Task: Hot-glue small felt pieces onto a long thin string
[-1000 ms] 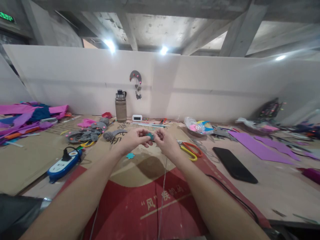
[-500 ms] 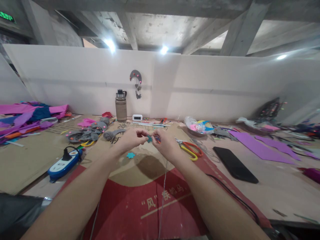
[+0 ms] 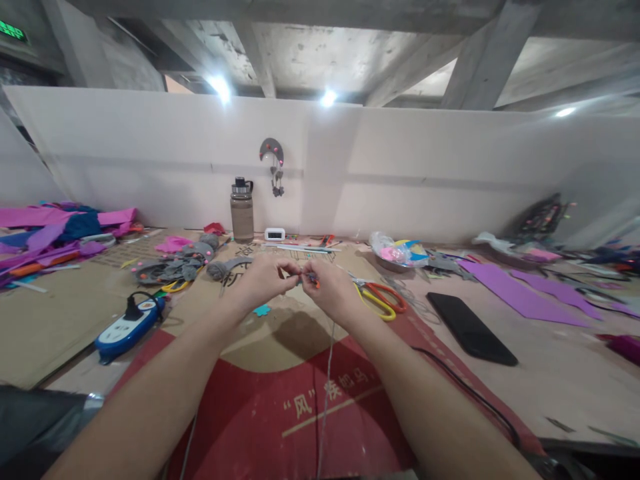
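Worktop (image 3: 550, 373): long and cluttered, closed at the far edge by a white partition (image 3: 400, 173). The near-middle is covered by a cardboard sheet (image 3: 280, 400) printed in red.

- Far left corner: heap of pink and purple felt (image 3: 55, 233). Right half: purple sheets (image 3: 520, 297) lie flat toward the far right corner.
- Black phone (image 3: 473, 327) lies right of centre. Power strip (image 3: 127, 327) sits left of centre with a plug in it. Bottle (image 3: 242, 212) stands at the far edge.
- Grey felt shapes (image 3: 175, 267) with small dots lie at left rear and look made up already.
- Scissors (image 3: 380, 298) lie just right of the hands, apart from them.

Left hand (image 3: 260, 283) and right hand (image 3: 333, 290) meet above the middle of the cardboard, fingertips touching.
- The left is pinched narrow on a teal piece (image 3: 300, 279), which is mostly hidden.
- The right is pinched tight at the same spot, with a speck of orange-red at its fingertips. I cannot tell whether it grips the piece or the thread (image 3: 327, 373) that hangs below it toward the near edge.

A teal flower cutout (image 3: 261, 310) lies loose under the left wrist.

Judgement: mid-way, one small piece in work, one cutout waiting, several grey shapes finished.

Room: the cardboard is open beneath the forearms. The scissors crowd the right, and a black cable (image 3: 465, 387) runs along the right forearm to the near edge
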`<action>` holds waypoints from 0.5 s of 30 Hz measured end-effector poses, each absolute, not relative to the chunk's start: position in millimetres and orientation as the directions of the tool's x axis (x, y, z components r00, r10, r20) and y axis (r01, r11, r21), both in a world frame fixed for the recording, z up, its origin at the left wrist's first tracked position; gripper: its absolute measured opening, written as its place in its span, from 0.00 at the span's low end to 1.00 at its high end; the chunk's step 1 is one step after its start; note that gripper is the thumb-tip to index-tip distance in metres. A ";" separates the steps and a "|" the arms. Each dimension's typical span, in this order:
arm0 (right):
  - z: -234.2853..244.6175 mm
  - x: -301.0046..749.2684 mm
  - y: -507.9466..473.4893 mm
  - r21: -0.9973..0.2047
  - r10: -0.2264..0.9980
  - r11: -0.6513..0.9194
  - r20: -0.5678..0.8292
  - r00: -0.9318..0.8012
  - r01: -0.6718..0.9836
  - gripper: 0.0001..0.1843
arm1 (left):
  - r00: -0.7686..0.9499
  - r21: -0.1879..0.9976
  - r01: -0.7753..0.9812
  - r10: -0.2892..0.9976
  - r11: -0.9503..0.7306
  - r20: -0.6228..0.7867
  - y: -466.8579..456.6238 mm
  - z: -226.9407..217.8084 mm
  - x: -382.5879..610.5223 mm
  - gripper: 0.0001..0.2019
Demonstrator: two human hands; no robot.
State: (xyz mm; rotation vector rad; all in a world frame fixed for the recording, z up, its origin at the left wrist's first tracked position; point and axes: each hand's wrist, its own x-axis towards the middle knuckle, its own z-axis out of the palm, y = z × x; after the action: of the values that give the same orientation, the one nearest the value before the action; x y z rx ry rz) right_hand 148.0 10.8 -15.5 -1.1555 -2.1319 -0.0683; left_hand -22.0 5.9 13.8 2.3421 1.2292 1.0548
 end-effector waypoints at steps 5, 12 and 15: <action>-14.9 147.7 9.4 -0.292 0.716 0.613 0.599 -0.360 0.734 0.07 | 0.363 0.628 0.550 0.834 -0.551 0.414 10.1 6.7 -22.6 0.07; -11.7 145.8 5.2 -0.561 0.791 0.585 0.555 -0.258 0.586 0.12 | 0.266 0.667 0.529 0.849 -0.525 0.457 12.7 2.9 -23.4 0.06; -11.9 143.3 2.9 -0.573 0.792 0.584 0.556 -0.251 0.575 0.08 | 0.210 0.680 0.513 0.845 -0.523 0.492 14.7 2.8 -24.5 0.05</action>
State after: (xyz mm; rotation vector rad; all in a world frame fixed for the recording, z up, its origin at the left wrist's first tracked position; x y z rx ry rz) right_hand 143.3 2.9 -11.9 -1.0937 -1.9492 0.3178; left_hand -24.5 14.7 2.8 2.1213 1.2651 1.2333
